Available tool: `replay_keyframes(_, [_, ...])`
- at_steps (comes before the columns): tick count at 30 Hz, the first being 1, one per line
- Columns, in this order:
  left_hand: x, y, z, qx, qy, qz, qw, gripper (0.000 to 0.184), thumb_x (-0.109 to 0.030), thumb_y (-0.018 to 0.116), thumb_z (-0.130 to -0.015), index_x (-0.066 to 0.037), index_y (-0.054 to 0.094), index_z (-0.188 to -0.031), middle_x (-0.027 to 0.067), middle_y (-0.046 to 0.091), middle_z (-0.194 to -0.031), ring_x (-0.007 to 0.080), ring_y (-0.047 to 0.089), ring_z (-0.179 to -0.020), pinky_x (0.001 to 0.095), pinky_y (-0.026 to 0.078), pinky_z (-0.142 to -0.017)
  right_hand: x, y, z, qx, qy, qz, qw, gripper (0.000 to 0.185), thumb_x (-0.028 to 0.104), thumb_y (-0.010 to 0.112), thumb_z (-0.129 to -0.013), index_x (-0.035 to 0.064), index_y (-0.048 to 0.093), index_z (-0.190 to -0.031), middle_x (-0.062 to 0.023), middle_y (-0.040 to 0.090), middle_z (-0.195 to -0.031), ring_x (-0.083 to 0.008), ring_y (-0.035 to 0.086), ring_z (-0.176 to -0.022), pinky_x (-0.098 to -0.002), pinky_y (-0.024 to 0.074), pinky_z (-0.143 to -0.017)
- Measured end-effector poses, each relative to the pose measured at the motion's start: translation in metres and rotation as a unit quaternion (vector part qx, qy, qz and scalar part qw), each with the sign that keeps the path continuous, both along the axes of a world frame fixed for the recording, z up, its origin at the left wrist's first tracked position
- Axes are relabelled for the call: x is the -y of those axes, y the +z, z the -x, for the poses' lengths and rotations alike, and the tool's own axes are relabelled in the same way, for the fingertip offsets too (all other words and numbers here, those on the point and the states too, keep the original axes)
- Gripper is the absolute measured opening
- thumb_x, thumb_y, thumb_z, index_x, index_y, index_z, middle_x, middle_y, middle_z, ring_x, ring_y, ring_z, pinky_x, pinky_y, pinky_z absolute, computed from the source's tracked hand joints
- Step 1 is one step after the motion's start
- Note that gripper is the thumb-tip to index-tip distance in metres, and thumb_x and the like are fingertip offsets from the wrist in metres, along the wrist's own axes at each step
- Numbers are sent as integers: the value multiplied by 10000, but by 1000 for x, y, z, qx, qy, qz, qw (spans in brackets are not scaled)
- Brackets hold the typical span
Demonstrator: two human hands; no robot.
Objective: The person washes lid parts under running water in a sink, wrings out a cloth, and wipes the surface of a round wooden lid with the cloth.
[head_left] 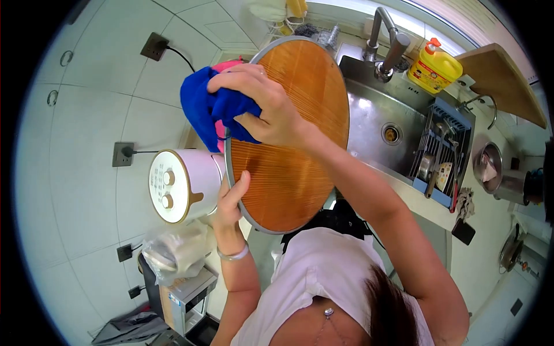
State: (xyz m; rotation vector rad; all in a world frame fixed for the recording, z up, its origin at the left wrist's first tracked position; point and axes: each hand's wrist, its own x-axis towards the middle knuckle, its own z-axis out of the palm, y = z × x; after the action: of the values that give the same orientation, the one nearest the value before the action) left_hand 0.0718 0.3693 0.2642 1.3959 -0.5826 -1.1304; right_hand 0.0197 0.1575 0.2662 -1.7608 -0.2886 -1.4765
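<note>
A round wooden cutting board (288, 173) with a grey metal rim is held up and tilted in front of my chest. My left hand (231, 199) grips its lower left edge, the thumb on the wooden face and the other fingers hidden behind. Bunched in my right hand (268, 106) is a blue cloth (202, 106), pressed at the board's upper left rim. Pink material (220, 131) shows behind the cloth; I cannot tell what it belongs to.
A white rice cooker (193, 181) stands just left of the board. To the right lies a steel sink (369, 115) with a faucet (381, 43). A blue dish rack (424, 155) holds utensils at its right side. A yellow pump bottle (434, 69) stands behind.
</note>
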Motion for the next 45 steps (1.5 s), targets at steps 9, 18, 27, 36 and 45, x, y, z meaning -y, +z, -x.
replay_keyframes(9, [4,-37,40,23,191,137,972,454,-212,455,-1019,30,388,-1397,161,515,-1347,267,534,-1207,402,435,-1018,-124,-116,87,-120,-34,-252,960,508,-175,469,-646,22,578,-1101,-252,484,-1384,-432,400,-1349,-496,288,-1128])
replay_keyframes(18, [-17,-106,72,-75,224,149,960,472,-301,379,-1040,-29,358,-1426,139,482,-1387,281,486,-1260,438,397,-1066,-148,-101,110,-183,3,-345,921,528,-173,449,-666,28,621,-1124,-248,525,-1342,-379,458,-1323,-433,337,-1106])
replay_keyframes(27, [8,-72,106,-57,325,132,935,485,-318,382,-1043,-12,359,-1420,140,472,-1397,277,469,-1273,433,399,-1059,-107,-168,127,-237,-172,-466,835,559,-164,418,-654,7,640,-1137,-251,562,-1298,-379,457,-1318,-399,324,-1120])
replay_keyframes(36, [14,-61,115,-44,293,168,940,506,-324,367,-1048,-23,305,-1449,150,449,-1421,282,463,-1282,447,390,-1072,-106,-209,130,-233,-235,-451,829,512,-165,459,-727,11,626,-1178,-220,572,-1292,-343,536,-1228,-370,375,-1077])
replay_keyframes(45, [-4,-49,86,-248,116,200,941,575,-430,379,-1033,-28,350,-1443,113,460,-1420,262,471,-1278,416,361,-1096,-132,-90,124,-181,69,-323,926,572,-192,418,-618,16,638,-1103,-188,552,-1321,-358,467,-1314,-413,329,-1116])
